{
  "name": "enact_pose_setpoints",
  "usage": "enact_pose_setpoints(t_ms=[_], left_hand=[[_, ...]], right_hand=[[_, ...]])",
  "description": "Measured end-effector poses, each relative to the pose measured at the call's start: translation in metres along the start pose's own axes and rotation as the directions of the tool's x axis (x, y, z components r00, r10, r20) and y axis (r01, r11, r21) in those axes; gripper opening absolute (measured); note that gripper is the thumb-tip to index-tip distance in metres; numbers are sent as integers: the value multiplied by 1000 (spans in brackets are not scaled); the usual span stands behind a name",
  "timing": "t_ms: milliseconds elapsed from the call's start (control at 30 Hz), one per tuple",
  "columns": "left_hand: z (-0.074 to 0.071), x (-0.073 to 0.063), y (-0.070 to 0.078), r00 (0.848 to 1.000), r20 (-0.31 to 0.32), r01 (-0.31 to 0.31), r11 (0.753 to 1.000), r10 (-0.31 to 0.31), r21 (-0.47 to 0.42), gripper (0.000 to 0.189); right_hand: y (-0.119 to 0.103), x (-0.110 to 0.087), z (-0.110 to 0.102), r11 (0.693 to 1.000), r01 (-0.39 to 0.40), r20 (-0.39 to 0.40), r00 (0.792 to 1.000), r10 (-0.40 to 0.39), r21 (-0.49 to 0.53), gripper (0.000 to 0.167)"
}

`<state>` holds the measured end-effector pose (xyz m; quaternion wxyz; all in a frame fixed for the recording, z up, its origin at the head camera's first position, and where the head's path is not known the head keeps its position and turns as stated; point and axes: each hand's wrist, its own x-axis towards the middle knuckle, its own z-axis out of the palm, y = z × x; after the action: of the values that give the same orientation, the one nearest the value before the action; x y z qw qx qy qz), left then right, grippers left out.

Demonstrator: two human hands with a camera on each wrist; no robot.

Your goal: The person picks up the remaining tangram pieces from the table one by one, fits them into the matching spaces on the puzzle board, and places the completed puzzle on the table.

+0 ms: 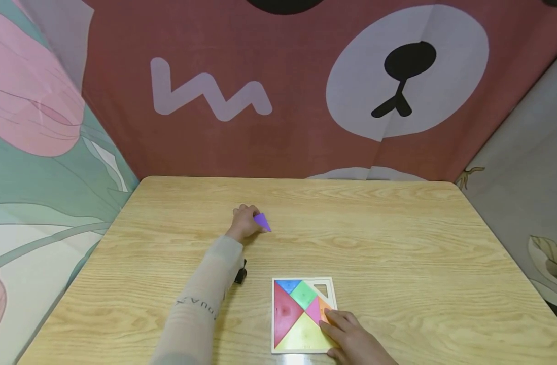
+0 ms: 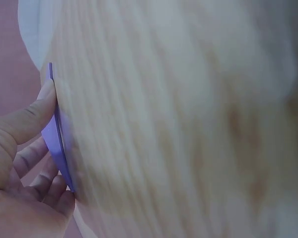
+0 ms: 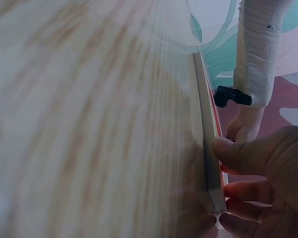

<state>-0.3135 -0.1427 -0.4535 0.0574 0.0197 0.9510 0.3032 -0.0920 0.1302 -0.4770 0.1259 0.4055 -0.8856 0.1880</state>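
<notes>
A purple triangular tangram piece (image 1: 262, 222) is pinched between the thumb and fingers of my left hand (image 1: 244, 223), close over the table toward its far side. In the left wrist view, the thumb lies along one face of the purple triangle (image 2: 53, 136), with fingers behind it. My right hand (image 1: 353, 337) holds the tangram tray (image 1: 273, 314) at its near right corner, fingertips over the orange piece (image 1: 323, 308). Red, yellow, blue, green and pink pieces lie flat in the tray. A triangular gap at its upper right shows wood. The right wrist view has the thumb against the tray's edge (image 3: 208, 134).
The wooden table (image 1: 397, 243) reaches back to a red-brown cloth (image 1: 297, 147) with a cartoon face. Patterned cloths hang at both sides. A small black device (image 1: 240, 274) shows beside the left sleeve (image 1: 196, 304).
</notes>
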Motion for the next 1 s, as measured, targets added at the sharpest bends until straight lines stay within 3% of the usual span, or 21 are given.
enact_pose_setpoints(t_ms=[300, 767, 1000], left_hand=[[1, 1, -1, 1000, 11, -11, 1000, 11, -14, 41], [3, 4, -5, 995, -63, -74, 995, 78, 66, 31], [2, 2, -3, 996, -60, -62, 997, 65, 38, 24]], right_hand=[[-2, 0, -2, 1000, -19, 25, 1000, 19, 12, 45], [-2, 1, -4, 999, -33, 40, 999, 32, 10, 46], [-3, 1, -4, 999, -48, 53, 997, 47, 15, 46]])
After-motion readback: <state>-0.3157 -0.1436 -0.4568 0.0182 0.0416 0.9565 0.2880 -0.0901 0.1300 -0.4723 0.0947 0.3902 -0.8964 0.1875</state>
